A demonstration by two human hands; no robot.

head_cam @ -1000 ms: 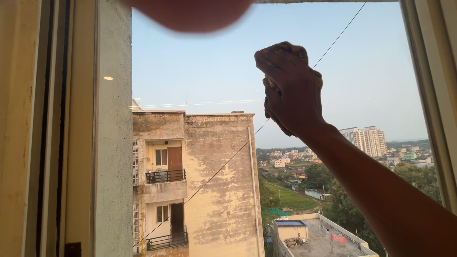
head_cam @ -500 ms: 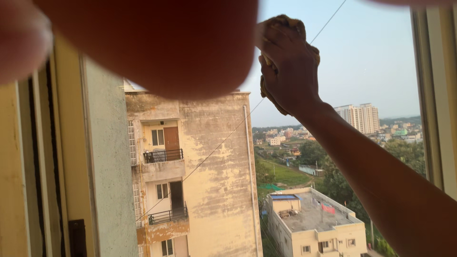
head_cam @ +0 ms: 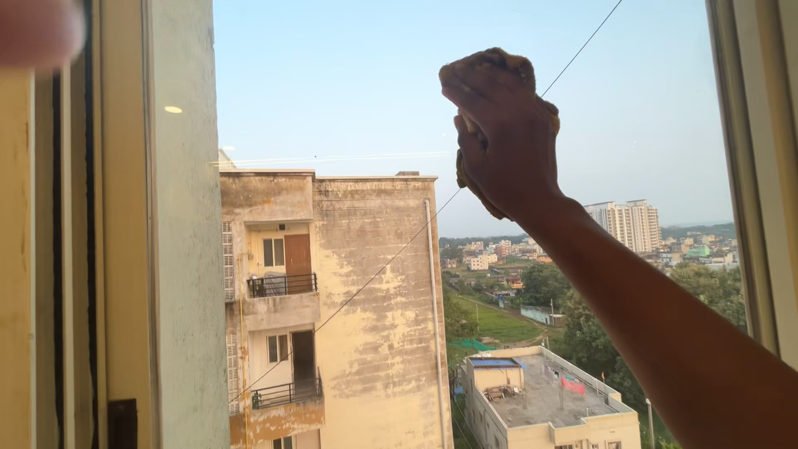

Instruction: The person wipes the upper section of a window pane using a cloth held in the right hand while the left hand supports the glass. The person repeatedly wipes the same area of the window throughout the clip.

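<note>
A blurred shape point(head_cam: 37, 32), perhaps the left hand, is cut off top left.

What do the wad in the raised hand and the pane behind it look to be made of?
The wad looks like soft woven cloth, yellow-brown: it bunches and folds under the right hand. The pane looks like clear smooth glass: buildings show sharply through it and a small light reflects near its left edge. The window frame looks pale and painted, material unclear.

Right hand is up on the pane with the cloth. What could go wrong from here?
1. The yellow-brown cloth is bunched under the right hand, so only a small patch may touch the window glass, which could leave streaks.
2. A blurred shape, perhaps the left hand, sits at the view's top left corner and might block sight.
</note>
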